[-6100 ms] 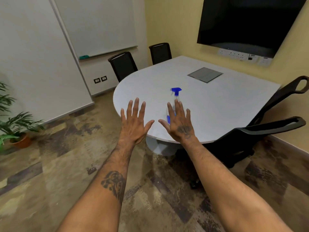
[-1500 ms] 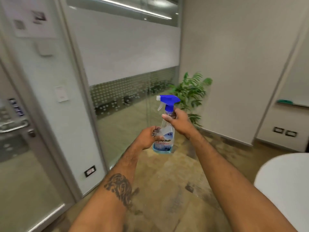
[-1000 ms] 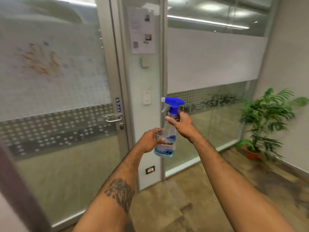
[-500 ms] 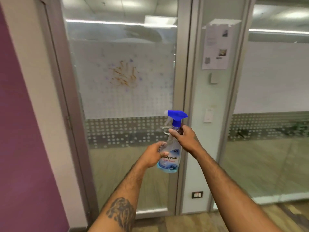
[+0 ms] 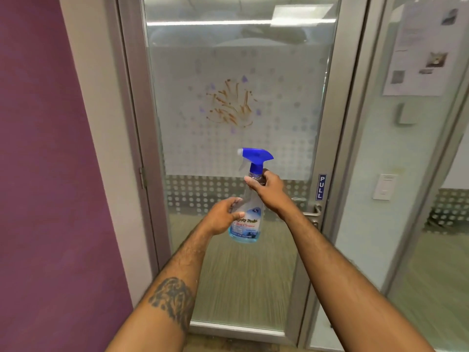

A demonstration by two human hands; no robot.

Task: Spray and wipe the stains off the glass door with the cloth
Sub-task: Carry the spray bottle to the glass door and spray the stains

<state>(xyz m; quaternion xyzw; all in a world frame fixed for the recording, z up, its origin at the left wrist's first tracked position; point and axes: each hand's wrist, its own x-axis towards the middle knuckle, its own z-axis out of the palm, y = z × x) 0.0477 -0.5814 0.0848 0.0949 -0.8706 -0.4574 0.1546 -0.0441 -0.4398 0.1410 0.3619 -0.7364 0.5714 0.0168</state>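
Glass door (image 5: 236, 280), one stain patch (image 5: 229, 105), one spray bottle (image 5: 247, 223), left hand (image 5: 220, 219) gripping body, right hand (image 5: 269, 190) gripping neck

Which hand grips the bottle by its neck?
The right hand, just under the blue sprayer; the left hand holds the bottle lower, at its label.

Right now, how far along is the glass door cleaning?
Barely begun. Done: the clear spray bottle with the blue trigger head is up in front of the frosted glass door. In hand: the right hand grips its neck, the left hand holds its body. Left: the brown and purple stains sit unwiped on the glass; no cloth is in view.
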